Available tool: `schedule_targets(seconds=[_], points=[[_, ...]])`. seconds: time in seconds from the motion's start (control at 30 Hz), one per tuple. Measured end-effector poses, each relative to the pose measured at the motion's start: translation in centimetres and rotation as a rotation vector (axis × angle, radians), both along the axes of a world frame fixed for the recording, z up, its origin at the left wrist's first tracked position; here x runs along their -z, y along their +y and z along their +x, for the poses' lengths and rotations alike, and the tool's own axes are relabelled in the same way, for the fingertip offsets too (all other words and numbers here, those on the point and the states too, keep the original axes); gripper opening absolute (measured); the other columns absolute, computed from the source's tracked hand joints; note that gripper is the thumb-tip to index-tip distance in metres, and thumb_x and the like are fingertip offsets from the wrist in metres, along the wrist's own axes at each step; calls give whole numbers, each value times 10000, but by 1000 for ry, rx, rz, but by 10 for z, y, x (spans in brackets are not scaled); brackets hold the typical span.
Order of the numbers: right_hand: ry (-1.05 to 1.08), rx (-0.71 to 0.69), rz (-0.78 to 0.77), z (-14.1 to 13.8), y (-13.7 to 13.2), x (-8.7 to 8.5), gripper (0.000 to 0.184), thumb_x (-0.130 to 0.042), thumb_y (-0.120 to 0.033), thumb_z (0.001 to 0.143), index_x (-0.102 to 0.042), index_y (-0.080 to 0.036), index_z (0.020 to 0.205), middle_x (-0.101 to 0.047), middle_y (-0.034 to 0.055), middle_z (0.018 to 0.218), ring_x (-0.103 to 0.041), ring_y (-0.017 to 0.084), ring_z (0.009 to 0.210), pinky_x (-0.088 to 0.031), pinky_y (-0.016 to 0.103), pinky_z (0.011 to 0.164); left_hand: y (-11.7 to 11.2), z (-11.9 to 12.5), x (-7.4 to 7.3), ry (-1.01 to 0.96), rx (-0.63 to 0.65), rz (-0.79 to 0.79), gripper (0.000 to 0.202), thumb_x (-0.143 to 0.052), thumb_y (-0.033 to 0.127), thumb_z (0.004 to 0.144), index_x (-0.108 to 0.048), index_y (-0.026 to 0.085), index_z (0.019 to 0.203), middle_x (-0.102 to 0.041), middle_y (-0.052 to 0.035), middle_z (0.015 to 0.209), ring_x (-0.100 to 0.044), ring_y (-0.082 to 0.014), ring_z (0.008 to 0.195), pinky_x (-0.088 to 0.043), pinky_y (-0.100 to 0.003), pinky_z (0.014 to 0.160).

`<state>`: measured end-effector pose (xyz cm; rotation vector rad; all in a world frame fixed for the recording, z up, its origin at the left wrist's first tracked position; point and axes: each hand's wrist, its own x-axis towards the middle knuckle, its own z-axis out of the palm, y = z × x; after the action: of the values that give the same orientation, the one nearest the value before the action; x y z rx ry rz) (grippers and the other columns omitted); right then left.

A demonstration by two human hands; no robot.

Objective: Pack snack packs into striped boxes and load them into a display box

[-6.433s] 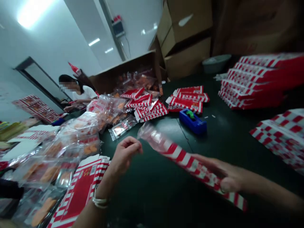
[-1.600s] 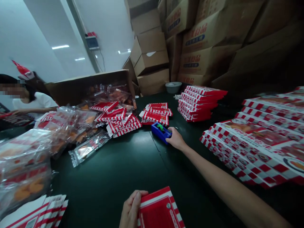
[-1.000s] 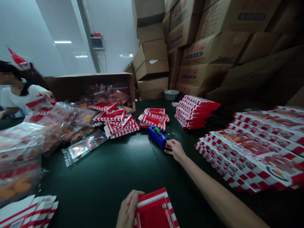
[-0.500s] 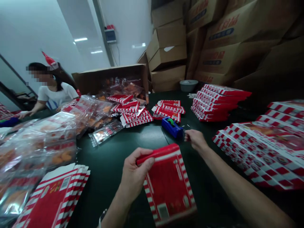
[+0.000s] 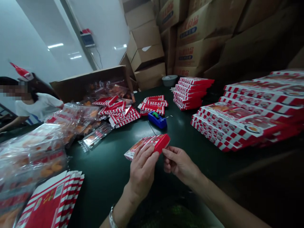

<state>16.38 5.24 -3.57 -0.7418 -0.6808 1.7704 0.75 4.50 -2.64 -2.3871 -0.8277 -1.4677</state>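
Head view: one red-and-white box (image 5: pixel 152 144) is up off the dark table (image 5: pixel 114 164), gripped by the left hand (image 5: pixel 142 167) with its fingers curled over the near edge. The right hand (image 5: pixel 179 163) is pinched narrow just at the box's right end; can't tell if it holds anything. Also visible: one blue tape dispenser (image 5: pixel 157 119) behind the box, two stacks of boxes (image 5: pixel 190 91) on the right, one co-worker (image 5: pixel 35 106) far left.

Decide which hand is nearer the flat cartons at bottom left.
Left. The left hand, holding the red box, is right of the flat cartons; the right hand sits farther right, beyond it.
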Motion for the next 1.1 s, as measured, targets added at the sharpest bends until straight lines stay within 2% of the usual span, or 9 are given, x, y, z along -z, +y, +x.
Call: schedule_targets(seconds=[0.13,0.23,0.37,0.43,0.6,0.8,1.0,1.1], points=[[56,-27,9,-6,-5,-4,417,-850,-424,594,-532,-157,620,-539,-50,474,-456,64,379,-377,204,392,-9,-1,-6,-110,33,-151,325,-589,0,820,-632,183,1085,-685,-96,1129,-644,-202,1077,-517,-349,974],[105,-15,57,-9,-15,-10,399,-829,-404,643,-512,-163,608,-519,-57,471,-437,58,375,-356,198,387,-8,-3,-2,-164,22,-230,323,-573,11,831,-633,202,1085,-684,-80,1129,-660,-182,1037,-545,-302,926],[127,-37,179,-2,-27,-19,342,-755,-366,754,-509,-164,628,-525,-47,509,-455,61,404,-356,199,412,6,-7,13,-122,-37,-153,301,-545,25,847,-659,208,1058,-704,-92,1098,-657,-214,1061,-540,-373,936],[108,-46,199,1,-25,-21,314,-749,-359,761,-530,-162,652,-542,-39,541,-483,69,440,-382,204,443,10,-8,19,-81,-53,-123,295,-541,32,851,-664,208,1053,-713,-100,1087,-653,-227,1074,-519,-415,959],[55,-29,76,-2,-9,-8,354,-815,-349,668,-528,-150,610,-530,-50,511,-452,51,425,-386,195,452,6,-5,23,10,-28,-72,284,-552,42,852,-650,210,1058,-719,-99,1083,-641,-224,1097,-487,-442,986],[-32,46,40,-4,-5,2,389,-826,-392,631,-519,-156,595,-520,-49,489,-446,58,415,-381,203,435,7,-5,20,20,-14,-76,259,-533,57,874,-651,213,1044,-721,-80,1090,-623,-217,1130,-446,-458,1027],[-144,143,74,-16,-4,12,467,-789,-554,600,-529,-169,652,-519,-44,514,-452,73,410,-384,221,418,6,-1,12,-61,26,-98,259,-558,61,864,-661,213,1046,-715,-80,1095,-631,-220,1114,-437,-453,1044],[-251,224,157,-25,-3,20,522,-682,-685,638,-541,-183,668,-549,-21,543,-471,95,420,-380,235,411,-4,3,-2,-195,71,-241,248,-565,72,861,-661,210,1044,-704,-79,1106,-654,-203,1047,-508,-370,957]])
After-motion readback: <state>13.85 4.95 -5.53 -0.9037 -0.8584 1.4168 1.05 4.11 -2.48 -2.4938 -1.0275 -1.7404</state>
